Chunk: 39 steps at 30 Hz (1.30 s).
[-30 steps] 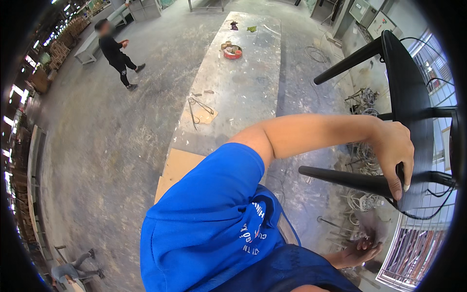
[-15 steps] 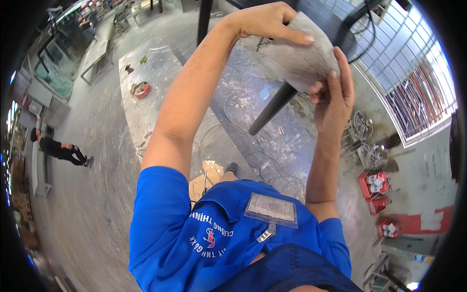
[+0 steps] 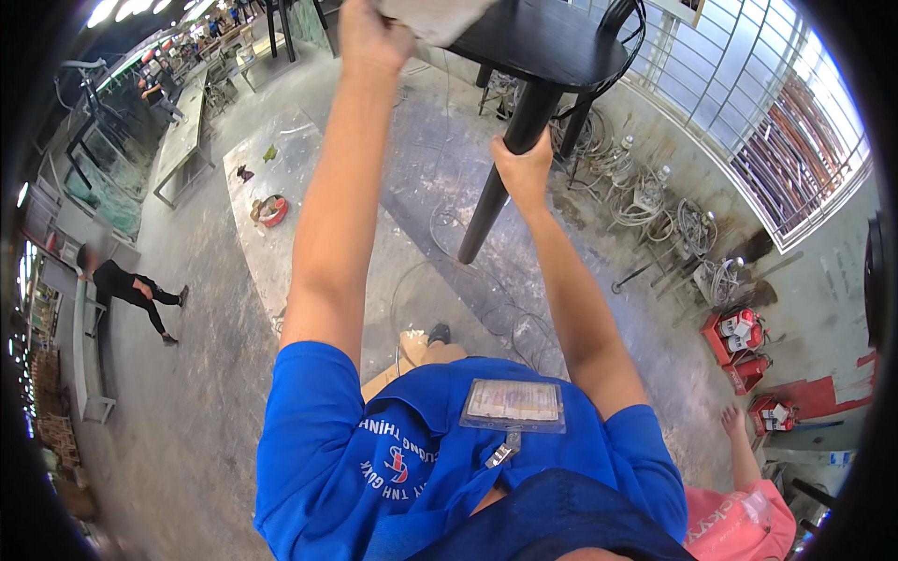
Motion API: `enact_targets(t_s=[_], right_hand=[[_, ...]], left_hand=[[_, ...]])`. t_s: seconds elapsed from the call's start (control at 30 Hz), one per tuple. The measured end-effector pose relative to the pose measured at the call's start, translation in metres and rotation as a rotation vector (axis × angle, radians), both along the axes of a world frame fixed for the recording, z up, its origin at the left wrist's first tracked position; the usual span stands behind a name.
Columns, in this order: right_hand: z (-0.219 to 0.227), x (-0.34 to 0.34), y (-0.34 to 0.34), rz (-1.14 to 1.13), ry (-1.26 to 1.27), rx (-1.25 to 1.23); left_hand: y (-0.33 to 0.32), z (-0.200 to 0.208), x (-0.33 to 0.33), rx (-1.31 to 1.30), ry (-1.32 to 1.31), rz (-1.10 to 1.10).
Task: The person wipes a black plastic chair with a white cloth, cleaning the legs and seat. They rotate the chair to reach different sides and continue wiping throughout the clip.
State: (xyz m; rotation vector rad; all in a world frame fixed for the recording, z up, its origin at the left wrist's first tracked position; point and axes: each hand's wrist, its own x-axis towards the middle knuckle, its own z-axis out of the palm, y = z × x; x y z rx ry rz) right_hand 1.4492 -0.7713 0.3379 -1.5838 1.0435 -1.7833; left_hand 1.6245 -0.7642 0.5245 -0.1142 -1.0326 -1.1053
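A black wooden chair [image 3: 552, 47] with a rounded seat is at the top of the view, its legs slanting down. My right hand [image 3: 525, 171] is wrapped round the chair's near leg, just below the seat. At the seat's left edge my left hand [image 3: 372, 42] is closed on a limp, pale grey sheet [image 3: 440, 17], which laps against the seat. I cannot tell whether the sheet is sandpaper or cloth. The upper frame edge cuts off part of the sheet and my left fingertips.
A flat board [image 3: 271, 168] lies on the floor, bearing a red bowl [image 3: 273, 211]. Coiled hoses [image 3: 694, 226] and red racks [image 3: 739, 335] line the right wall. A person in black [image 3: 131, 286] walks at left; another in pink [image 3: 748, 524] is at lower right.
My right hand has left the sheet and taken hold of the chair leg. My left hand has moved left and up with the sheet. More of the chair shows; a person in pink has appeared.
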Motion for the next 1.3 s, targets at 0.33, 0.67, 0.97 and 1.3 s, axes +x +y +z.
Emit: enact_targets(t_s=[0.33,0.67,0.97,1.3], right_hand=[[-0.023,0.018,-0.027,-0.046,-0.007,-0.134],[-0.035,0.033,-0.063,0.006,-0.049,-0.025],[-0.042,0.055,-0.096,-0.046,-0.085,-0.053],[-0.060,0.064,-0.122,-0.185,-0.045,-0.133]], left_hand=[[-0.005,-0.045,-0.090,-1.157,-1.379,1.162],[-0.092,0.040,0.094,-0.599,-1.927,1.348],[-0.163,-0.030,0.064,-1.117,-1.533,0.865],[-0.170,-0.007,0.057,-1.002,-1.655,0.943]])
